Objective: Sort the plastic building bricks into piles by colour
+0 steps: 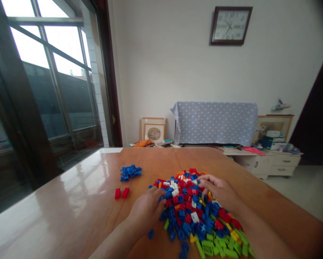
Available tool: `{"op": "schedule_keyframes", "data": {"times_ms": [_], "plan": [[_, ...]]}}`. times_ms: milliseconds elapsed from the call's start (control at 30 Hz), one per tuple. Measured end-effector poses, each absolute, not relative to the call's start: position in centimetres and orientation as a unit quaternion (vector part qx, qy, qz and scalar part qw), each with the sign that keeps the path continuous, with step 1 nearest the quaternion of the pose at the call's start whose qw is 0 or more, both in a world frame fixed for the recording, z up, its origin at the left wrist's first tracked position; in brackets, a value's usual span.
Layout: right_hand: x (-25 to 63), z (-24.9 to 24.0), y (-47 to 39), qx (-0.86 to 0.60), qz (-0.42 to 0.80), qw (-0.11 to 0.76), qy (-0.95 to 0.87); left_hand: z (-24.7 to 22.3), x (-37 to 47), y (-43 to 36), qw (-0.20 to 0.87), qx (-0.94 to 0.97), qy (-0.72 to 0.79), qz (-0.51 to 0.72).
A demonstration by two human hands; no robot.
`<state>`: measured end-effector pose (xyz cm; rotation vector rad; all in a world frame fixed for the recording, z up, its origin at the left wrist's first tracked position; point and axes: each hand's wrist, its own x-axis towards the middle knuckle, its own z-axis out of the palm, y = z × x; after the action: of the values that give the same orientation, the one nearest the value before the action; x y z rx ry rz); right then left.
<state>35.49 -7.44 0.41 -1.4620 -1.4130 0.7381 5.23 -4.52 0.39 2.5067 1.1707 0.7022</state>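
Note:
A large heap of toy building bricks [188, 201] in red, blue, white, orange, yellow and green lies on the wooden table [77, 205]. My left hand [147, 207] rests at the heap's left side, fingers apart and bent over blue bricks. On the opposite side my right hand [219, 190] reaches over the upper right of the heap, its fingers spread near red and blue pieces. I see no brick held in either hand, though some fingertips are partly hidden. Left of the heap sit a small cluster of blue bricks [130, 172] and two red bricks [125, 192].
A loose blue ring-shaped piece [151, 233] lies below my left hand. Green bricks [220, 246] gather at the heap's near end. Beyond the table's far edge stands a low white cabinet [278, 165] beside a cloth-covered object [218, 124]. A glass window [66, 86] is on the left.

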Motion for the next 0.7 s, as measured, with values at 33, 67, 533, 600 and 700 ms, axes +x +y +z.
{"op": "schedule_keyframes", "data": {"times_ms": [33, 67, 533, 600, 700], "plan": [[35.8, 0.5, -7.4, -0.601, 0.282, 0.488, -0.566, 0.4, 5.2, -4.5, 0.143, 0.870, 0.404, 0.246], [36.1, 0.5, -7.3, -0.604, 0.260, 0.508, -0.556, 0.4, 5.2, -4.5, 0.142, 0.870, 0.401, 0.249], [38.9, 1.7, -10.1, -0.673, 0.193, 0.510, -0.500, -0.8, 4.9, -3.4, 0.133, 0.879, 0.381, 0.255], [39.6, 0.3, -11.8, -0.704, 0.194, 0.445, -0.518, -0.8, 5.0, -3.5, 0.129, 0.880, 0.375, 0.261], [40.3, -2.5, -14.7, -0.721, 0.212, 0.357, -0.555, -1.0, 5.0, -3.7, 0.124, 0.883, 0.366, 0.266]]}}
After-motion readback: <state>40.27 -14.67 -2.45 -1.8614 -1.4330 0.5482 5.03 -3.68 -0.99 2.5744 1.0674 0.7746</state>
